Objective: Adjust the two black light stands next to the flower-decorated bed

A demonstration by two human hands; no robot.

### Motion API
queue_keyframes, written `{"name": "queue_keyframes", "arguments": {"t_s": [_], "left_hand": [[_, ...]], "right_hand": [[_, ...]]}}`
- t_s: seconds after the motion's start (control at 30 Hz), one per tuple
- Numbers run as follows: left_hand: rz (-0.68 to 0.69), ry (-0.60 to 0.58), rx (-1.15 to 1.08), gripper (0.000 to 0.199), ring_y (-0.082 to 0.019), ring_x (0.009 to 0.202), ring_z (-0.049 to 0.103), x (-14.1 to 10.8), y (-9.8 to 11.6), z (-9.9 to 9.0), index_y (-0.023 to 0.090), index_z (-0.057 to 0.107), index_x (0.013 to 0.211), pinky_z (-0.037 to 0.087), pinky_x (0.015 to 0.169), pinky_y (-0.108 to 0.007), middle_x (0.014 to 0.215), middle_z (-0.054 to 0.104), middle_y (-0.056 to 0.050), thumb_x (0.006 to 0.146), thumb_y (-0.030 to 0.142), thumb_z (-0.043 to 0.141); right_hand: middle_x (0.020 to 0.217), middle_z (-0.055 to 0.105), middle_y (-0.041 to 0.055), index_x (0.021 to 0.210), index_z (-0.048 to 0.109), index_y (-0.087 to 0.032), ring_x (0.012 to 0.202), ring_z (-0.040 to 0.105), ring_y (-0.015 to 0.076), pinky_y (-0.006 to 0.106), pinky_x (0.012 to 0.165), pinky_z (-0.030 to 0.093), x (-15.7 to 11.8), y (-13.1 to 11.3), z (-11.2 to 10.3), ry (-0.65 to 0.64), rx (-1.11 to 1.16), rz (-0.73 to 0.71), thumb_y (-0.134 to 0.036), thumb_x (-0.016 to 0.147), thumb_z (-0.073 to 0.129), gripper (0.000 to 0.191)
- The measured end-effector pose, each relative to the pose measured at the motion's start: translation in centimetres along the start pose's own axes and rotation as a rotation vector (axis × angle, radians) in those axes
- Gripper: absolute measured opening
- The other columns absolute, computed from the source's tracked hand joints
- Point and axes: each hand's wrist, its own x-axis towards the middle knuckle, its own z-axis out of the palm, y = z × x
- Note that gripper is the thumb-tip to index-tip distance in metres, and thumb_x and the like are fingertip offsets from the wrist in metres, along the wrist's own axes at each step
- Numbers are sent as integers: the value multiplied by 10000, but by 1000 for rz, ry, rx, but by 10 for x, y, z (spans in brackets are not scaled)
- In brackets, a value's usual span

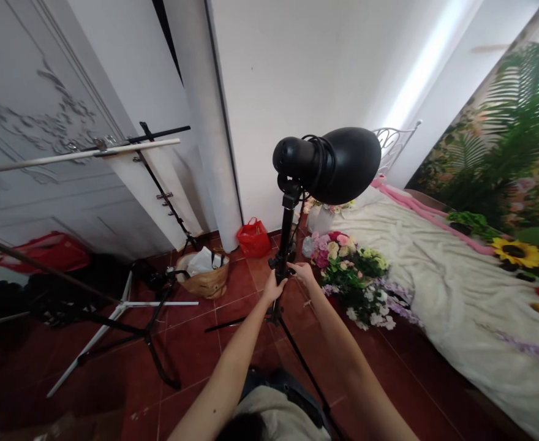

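Note:
A black studio light (pixel 350 165) with a round reflector and a coiled cable sits on top of a black light stand (pixel 286 236) in front of me. My left hand (pixel 274 288) is wrapped round the stand's column, just below a collar. Slightly higher and to the right, my right hand (pixel 302 273) is closed at the collar, fingertips on what looks like its tightening knob, which is mostly hidden. The stand's thin legs spread over the red tiled floor, one running back past my body.
Bouquets of artificial flowers (pixel 356 275) lie right of the stand, against a bed with a cream cover (pixel 453 306). A red bag (pixel 253 239) and a woven basket (pixel 207 278) stand by the wall. Other stands with legs (pixel 145 331) and a white crossbar (pixel 67 160) crowd the left.

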Motion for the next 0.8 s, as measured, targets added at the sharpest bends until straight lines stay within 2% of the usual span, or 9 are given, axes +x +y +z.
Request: {"name": "queue_keyframes", "arguments": {"t_s": [0.07, 0.13, 0.23, 0.3, 0.37, 0.47, 0.57, 0.7, 0.8], "left_hand": [[-8, 2, -8, 503, -210, 1076, 519, 0, 1, 0, 184, 397, 1206, 385, 963, -408, 1154, 556, -90, 756, 291, 594], [-15, -1, -10, 511, -208, 1071, 525, 0, 3, -1, 187, 383, 1216, 391, 957, -405, 1152, 558, -91, 760, 293, 589], [9, -7, 4, 484, -201, 1063, 529, 0, 3, -2, 183, 386, 1199, 395, 952, -392, 1144, 558, -91, 772, 306, 574], [18, -14, 11, 468, -199, 1060, 529, 0, 3, -2, 186, 394, 1183, 396, 951, -388, 1129, 563, -85, 771, 316, 575], [11, -17, 19, 459, -198, 1054, 531, -1, 3, -3, 195, 398, 1176, 398, 947, -387, 1117, 567, -77, 772, 324, 573], [-1, -7, 39, 456, -199, 1037, 538, -1, 4, -3, 199, 393, 1180, 406, 932, -388, 1110, 566, -75, 778, 330, 563], [23, -7, 46, 436, -202, 1045, 531, -1, 5, -3, 188, 405, 1169, 403, 936, -389, 1114, 560, -83, 784, 332, 552], [22, -3, 25, 450, -208, 1079, 511, -2, 8, -3, 182, 411, 1182, 383, 965, -405, 1125, 558, -86, 781, 326, 556], [-13, 20, 6, 478, -221, 1104, 501, -3, 12, -3, 186, 424, 1187, 372, 980, -423, 1140, 560, -85, 760, 325, 587]], "right_hand": [[561, 610, 20, 762, 573, -162, 486, 587, 164, 252, 485, 451, -1, 0, 0, 24, -42, 20, -493, 666, 632, 350], [654, 640, 44, 807, 578, -158, 558, 610, 172, 268, 555, 474, -7, 4, 0, 72, -111, -48, -490, 699, 601, 349], [884, 651, 85, 972, 568, -161, 709, 621, 174, 293, 696, 483, -23, 9, -7, 120, -243, -344, -437, 783, 506, 340], [991, 633, 75, 1069, 553, -196, 803, 612, 173, 293, 759, 468, -31, 10, -16, 35, -344, -525, -362, 800, 486, 323], [1030, 627, 56, 1133, 540, -238, 883, 598, 182, 284, 783, 453, -36, 7, -25, -83, -473, -599, -280, 779, 512, 358], [1070, 623, 64, 1158, 530, -253, 972, 575, 207, 282, 790, 439, -34, 1, -32, -130, -634, -610, -165, 744, 529, 423], [1068, 624, 96, 1032, 578, -225, 1009, 560, 225, 288, 802, 433, -28, -5, -29, -122, -689, -622, -100, 720, 532, 340], [947, 660, 103, 807, 605, -207, 956, 584, 239, 294, 812, 431, -14, -14, -24, -175, -602, -530, -62, 636, 599, 224], [762, 673, 71, 644, 601, -200, 867, 616, 243, 287, 770, 448, 6, -24, -24, -218, -504, -438, -63, 543, 660, 181]]}}
